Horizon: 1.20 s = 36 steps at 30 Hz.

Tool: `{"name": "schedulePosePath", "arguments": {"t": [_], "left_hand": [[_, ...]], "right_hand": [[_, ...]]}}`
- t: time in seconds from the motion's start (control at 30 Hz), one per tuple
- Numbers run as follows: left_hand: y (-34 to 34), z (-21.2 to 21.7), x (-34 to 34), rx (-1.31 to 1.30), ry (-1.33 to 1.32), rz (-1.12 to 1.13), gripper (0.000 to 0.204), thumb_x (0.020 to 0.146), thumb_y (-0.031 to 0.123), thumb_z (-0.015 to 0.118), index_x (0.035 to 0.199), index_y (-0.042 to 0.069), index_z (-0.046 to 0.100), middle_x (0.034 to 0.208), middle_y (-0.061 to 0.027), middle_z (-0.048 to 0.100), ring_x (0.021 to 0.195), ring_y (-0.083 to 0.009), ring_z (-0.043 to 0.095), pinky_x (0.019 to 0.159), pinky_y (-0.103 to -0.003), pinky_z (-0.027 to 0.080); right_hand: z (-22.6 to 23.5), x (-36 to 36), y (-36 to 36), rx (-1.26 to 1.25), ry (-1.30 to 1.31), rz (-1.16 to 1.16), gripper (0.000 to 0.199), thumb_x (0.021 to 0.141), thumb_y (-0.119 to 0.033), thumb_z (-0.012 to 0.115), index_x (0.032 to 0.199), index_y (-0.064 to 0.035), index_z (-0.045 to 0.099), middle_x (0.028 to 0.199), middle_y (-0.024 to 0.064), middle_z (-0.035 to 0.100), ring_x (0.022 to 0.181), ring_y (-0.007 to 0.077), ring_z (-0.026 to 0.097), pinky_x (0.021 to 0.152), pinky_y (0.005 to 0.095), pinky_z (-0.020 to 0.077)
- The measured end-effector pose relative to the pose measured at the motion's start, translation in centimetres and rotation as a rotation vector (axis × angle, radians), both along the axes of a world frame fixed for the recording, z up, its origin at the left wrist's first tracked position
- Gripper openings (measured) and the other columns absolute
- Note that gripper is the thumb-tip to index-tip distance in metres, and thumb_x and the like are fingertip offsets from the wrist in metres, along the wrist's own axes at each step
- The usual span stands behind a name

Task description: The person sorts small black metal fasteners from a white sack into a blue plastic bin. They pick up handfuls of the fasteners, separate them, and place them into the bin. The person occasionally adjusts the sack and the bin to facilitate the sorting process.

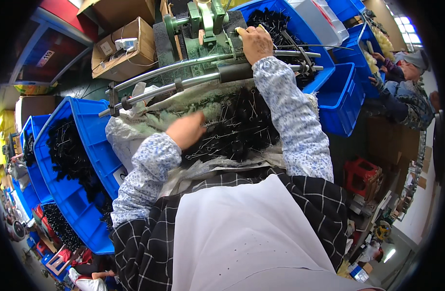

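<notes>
Steady the right hand [256, 42], fingers curled at the green machine [194, 22] (any grip hidden) — and let the left hand [186, 130], its finger opening and hold too blurred to tell, lift singly from the black pieces [239, 140] on the sack [123, 133].

Over here a crumpled, off-white sheet [123, 130] spreads out, greenish and grimy toward its far side. Directly on it lies a loose, dark heap of black pieces [243, 138], with thin, silver-coloured metal pins [253, 114], looped at the end, strewn across at differing angles.
</notes>
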State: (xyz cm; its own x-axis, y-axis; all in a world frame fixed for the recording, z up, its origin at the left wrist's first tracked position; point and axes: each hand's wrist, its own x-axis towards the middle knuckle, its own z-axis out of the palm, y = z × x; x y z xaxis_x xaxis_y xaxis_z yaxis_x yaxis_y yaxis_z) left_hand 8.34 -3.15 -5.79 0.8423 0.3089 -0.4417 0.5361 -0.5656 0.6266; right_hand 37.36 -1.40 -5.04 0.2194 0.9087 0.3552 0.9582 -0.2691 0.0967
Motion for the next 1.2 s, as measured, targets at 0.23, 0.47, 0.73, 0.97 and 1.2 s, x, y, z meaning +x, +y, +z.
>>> {"name": "schedulePosePath", "arguments": {"t": [0.23,0.47,0.73,0.97,1.2], "left_hand": [[-1.9,-3.1,0.3,-0.071,0.098,-0.185,0.033,0.085,0.018,0.051,0.110,-0.001,0.043,0.097,-0.0237,0.059,0.092,-0.0383,0.057,0.079,-0.043,0.045],[-1.8,-2.8,1.0,-0.068,0.318,-0.280,0.042,0.089,0.030,0.043,0.114,-0.003,0.038,0.093,-0.0265,0.059,0.090,-0.0395,0.057,0.079,-0.045,0.044],[-1.3,-2.6,1.5,-0.231,0.292,-0.232,0.045,0.085,0.029,0.045,0.113,-0.007,0.039,0.098,-0.0275,0.058,0.094,-0.0390,0.056,0.082,-0.041,0.044],[-1.0,-3.0,0.6,-0.167,0.137,-0.160,0.042,0.077,0.026,0.055,0.108,-0.002,0.049,0.099,-0.0235,0.060,0.095,-0.0367,0.056,0.085,-0.041,0.042],[-0.8,0.4,-0.2,0.269,-0.177,-0.087,0.040,0.066,0.020,0.059,0.102,0.002,0.053,0.080,-0.0178,0.062,0.081,-0.0342,0.058,0.075,-0.043,0.044]], "right_hand": [[-0.2,0.2,1.8,-0.119,-0.049,-0.070,0.025,0.086,-0.017,0.047,0.102,-0.0217,0.065,0.088,0.0014,0.062,0.088,0.0183,0.057,0.081,0.0350,0.0427],[-1.5,0.8,2.1,-0.070,-0.004,0.016,0.025,0.084,-0.017,0.048,0.103,-0.0219,0.064,0.093,-0.0010,0.062,0.090,0.0180,0.056,0.080,0.0351,0.0407],[-0.3,1.2,1.9,-0.148,-0.013,0.056,0.031,0.086,-0.021,0.051,0.117,-0.0213,0.055,0.110,0.0005,0.057,0.098,0.0184,0.049,0.083,0.0376,0.0344],[-1.9,2.6,-0.1,0.032,0.113,-0.064,0.035,0.077,-0.026,0.059,0.109,-0.0096,0.057,0.098,0.0082,0.060,0.098,0.0250,0.052,0.081,0.0430,0.0383],[-1.5,-2.8,2.3,0.079,0.110,-0.046,0.013,0.079,-0.018,0.051,0.083,-0.0090,0.060,0.086,0.0057,0.063,0.090,0.0230,0.056,0.075,0.0395,0.0405]]}}
